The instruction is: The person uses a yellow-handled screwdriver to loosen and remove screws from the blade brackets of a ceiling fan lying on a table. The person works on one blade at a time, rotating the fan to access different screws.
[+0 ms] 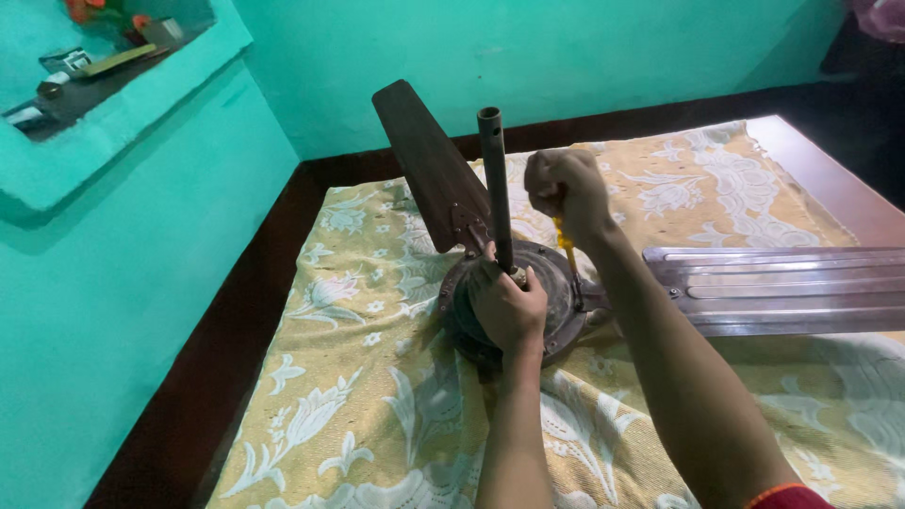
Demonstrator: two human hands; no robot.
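A ceiling fan lies on a yellow flowered sheet (pixel 377 415). Its round brown motor housing (pixel 556 283) faces up, with a dark down rod (pixel 494 179) standing upright from the centre. My left hand (pixel 509 306) presses on the housing at the base of the rod. My right hand (pixel 566 188) is closed around the yellow handle of a screwdriver (pixel 566 243), whose tip points down at the housing near a blade bracket. One dark blade (pixel 429 165) rises to the back left. A silvery ribbed blade (pixel 782 287) stretches out to the right.
The sheet covers a bed with a dark wooden edge (pixel 236 349) along the left and back. Turquoise walls stand close on the left and behind. A wall niche (pixel 94 71) at top left holds small objects.
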